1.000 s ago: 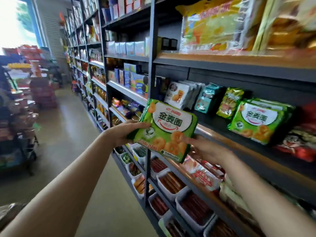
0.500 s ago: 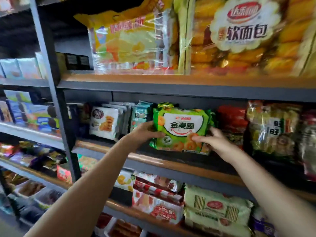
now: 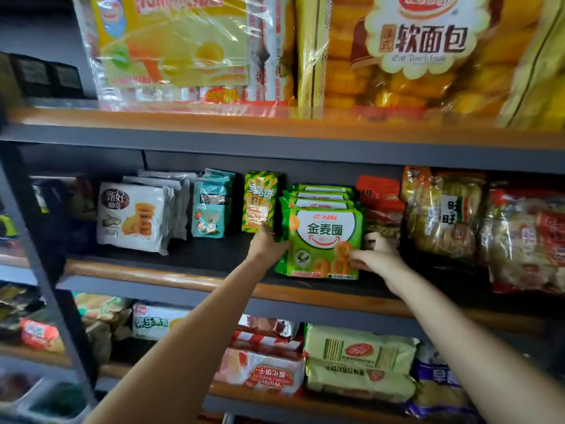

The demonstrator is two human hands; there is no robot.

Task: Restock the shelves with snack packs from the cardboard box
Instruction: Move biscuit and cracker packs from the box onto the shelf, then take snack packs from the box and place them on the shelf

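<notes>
Fingers of the right hand pinch the green snack pack at its 4 o'clock corner, left hand grips the 9 o'clock edge. Pack stands on the middle shelf, fronting its matching row. Let go unevenly and it probably flops forward

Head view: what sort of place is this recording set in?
Most likely a small grocery or convenience store. Tiered shelves carry rows of packaged snacks, large soft-bread bags sit on top, and both hands set a green snack pack before matching packs.

snack pack upright on shelf, fronting row of packs
</notes>
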